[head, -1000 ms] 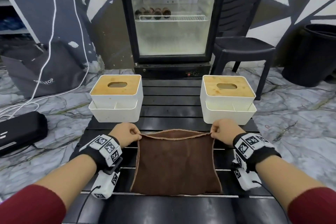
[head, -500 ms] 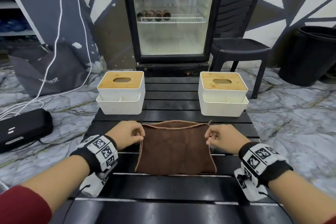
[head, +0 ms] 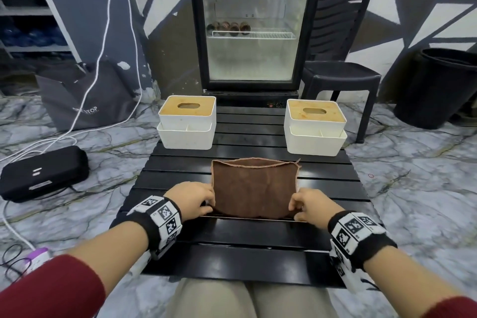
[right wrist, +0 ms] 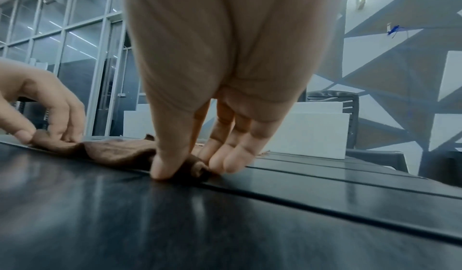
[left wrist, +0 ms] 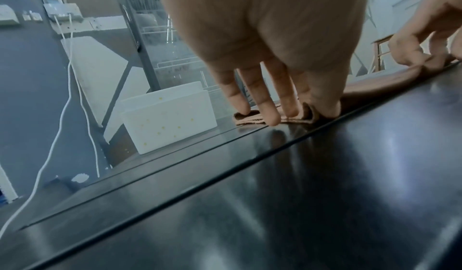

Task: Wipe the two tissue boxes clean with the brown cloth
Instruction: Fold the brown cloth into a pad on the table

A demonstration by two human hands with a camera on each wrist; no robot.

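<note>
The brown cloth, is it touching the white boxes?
Apart. The head view shows bare black table between the brown cloth and both tissue boxes.

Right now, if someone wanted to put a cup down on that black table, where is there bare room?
Between the left tissue box and the right tissue box, the black slatted table is bare. Another bare strip lies nearest the person, behind both wrists. The middle is crowded: the brown cloth lies there, with the left hand and right hand gripping its near corners.
</note>
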